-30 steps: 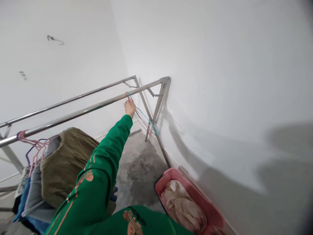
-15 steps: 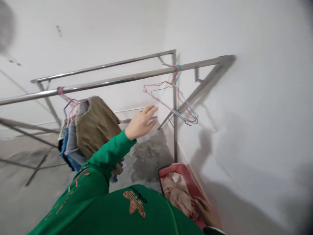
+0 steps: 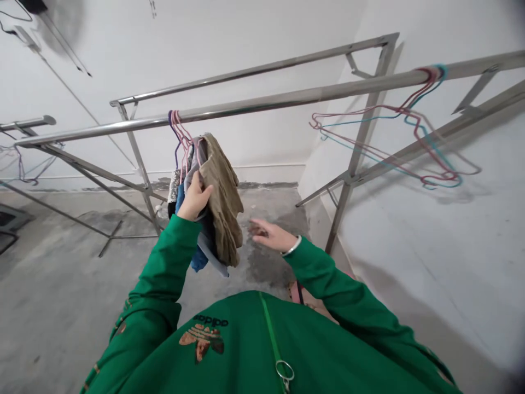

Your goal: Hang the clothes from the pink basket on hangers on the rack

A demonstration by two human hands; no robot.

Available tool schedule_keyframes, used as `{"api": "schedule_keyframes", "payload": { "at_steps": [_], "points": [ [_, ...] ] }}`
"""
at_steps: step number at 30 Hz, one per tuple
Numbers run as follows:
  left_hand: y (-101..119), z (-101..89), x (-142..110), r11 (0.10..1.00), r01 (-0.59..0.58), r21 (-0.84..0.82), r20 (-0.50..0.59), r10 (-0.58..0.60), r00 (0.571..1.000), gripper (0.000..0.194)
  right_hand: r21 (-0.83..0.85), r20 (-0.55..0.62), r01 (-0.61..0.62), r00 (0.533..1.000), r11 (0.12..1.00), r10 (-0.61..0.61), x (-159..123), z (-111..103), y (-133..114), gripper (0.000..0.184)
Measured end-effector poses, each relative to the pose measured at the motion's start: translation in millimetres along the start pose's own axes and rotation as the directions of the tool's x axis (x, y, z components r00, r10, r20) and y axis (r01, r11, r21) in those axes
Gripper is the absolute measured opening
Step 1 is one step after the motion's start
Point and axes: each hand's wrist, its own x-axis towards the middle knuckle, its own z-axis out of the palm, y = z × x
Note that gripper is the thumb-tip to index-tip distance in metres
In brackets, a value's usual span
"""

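My left hand (image 3: 196,200) is among the hung clothes, its fingers stretched up against a grey garment (image 3: 192,174) and its thumb apart, beside an olive-brown garment (image 3: 221,202). It does not appear to grip either one. My right hand (image 3: 270,234) is in the air to the right of the brown garment, fingers apart and holding nothing. The clothes hang on pink and purple hangers (image 3: 180,134) from the front metal rail (image 3: 279,102). Blue and patterned clothes show partly behind the grey one.
Bare pink and blue hangers (image 3: 426,131) hang on the rail at the right, near the white wall (image 3: 459,257). A second rail (image 3: 254,72) runs behind. Crossed rack legs (image 3: 110,235) stand at the left. My right sleeve mostly covers a pink basket (image 3: 294,293) on the floor.
My left hand has moved from mid-air to the hung clothes. My right hand has come up out of the pink basket, with nothing in it. The view has swung left.
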Motion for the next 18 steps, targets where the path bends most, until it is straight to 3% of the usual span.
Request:
{"api": "schedule_keyframes", "payload": {
  "at_steps": [2, 5, 8, 11, 15, 18],
  "points": [
    [5.7, 14.4, -5.4, 0.971, 0.105, -0.213, 0.116, -0.082, 0.99, 0.058, -0.043, -0.093, 0.122, 0.988, 0.992, -0.125, 34.6, 10.8, -23.1, 0.094],
    [15.9, 32.6, -13.6, 0.942, 0.165, -0.291, 0.246, -0.093, 0.965, 0.047, -0.209, -0.319, 0.197, 0.912, 0.958, -0.257, 69.0, 23.9, -50.6, 0.107],
    [20.0, 42.8, -14.1, 0.986, 0.017, -0.163, 0.157, 0.009, 0.988, 0.024, -0.289, -0.503, 0.143, 0.819, 0.947, -0.277, 84.9, 28.0, -57.2, 0.073],
    [18.0, 45.3, -6.7, 0.989, -0.127, -0.08, 0.023, 0.129, 0.991, 0.013, -0.296, -0.553, 0.087, 0.796, 0.951, -0.245, 84.7, 23.9, -48.9, 0.05],
    [12.0, 49.0, 2.9, 0.945, -0.019, -0.326, 0.122, 0.062, 0.991, 0.014, -0.349, -0.59, 0.05, 0.764, 0.936, -0.261, 70.7, 13.1, -41.3, 0.046],
    [9.0, 54.8, 2.2, 0.947, 0.033, -0.318, 0.251, 0.05, 0.967, 0.018, -0.425, -0.651, 0.036, 0.682, 0.905, -0.333, 58.7, 2.9, -42.7, 0.042]
  ]
}}
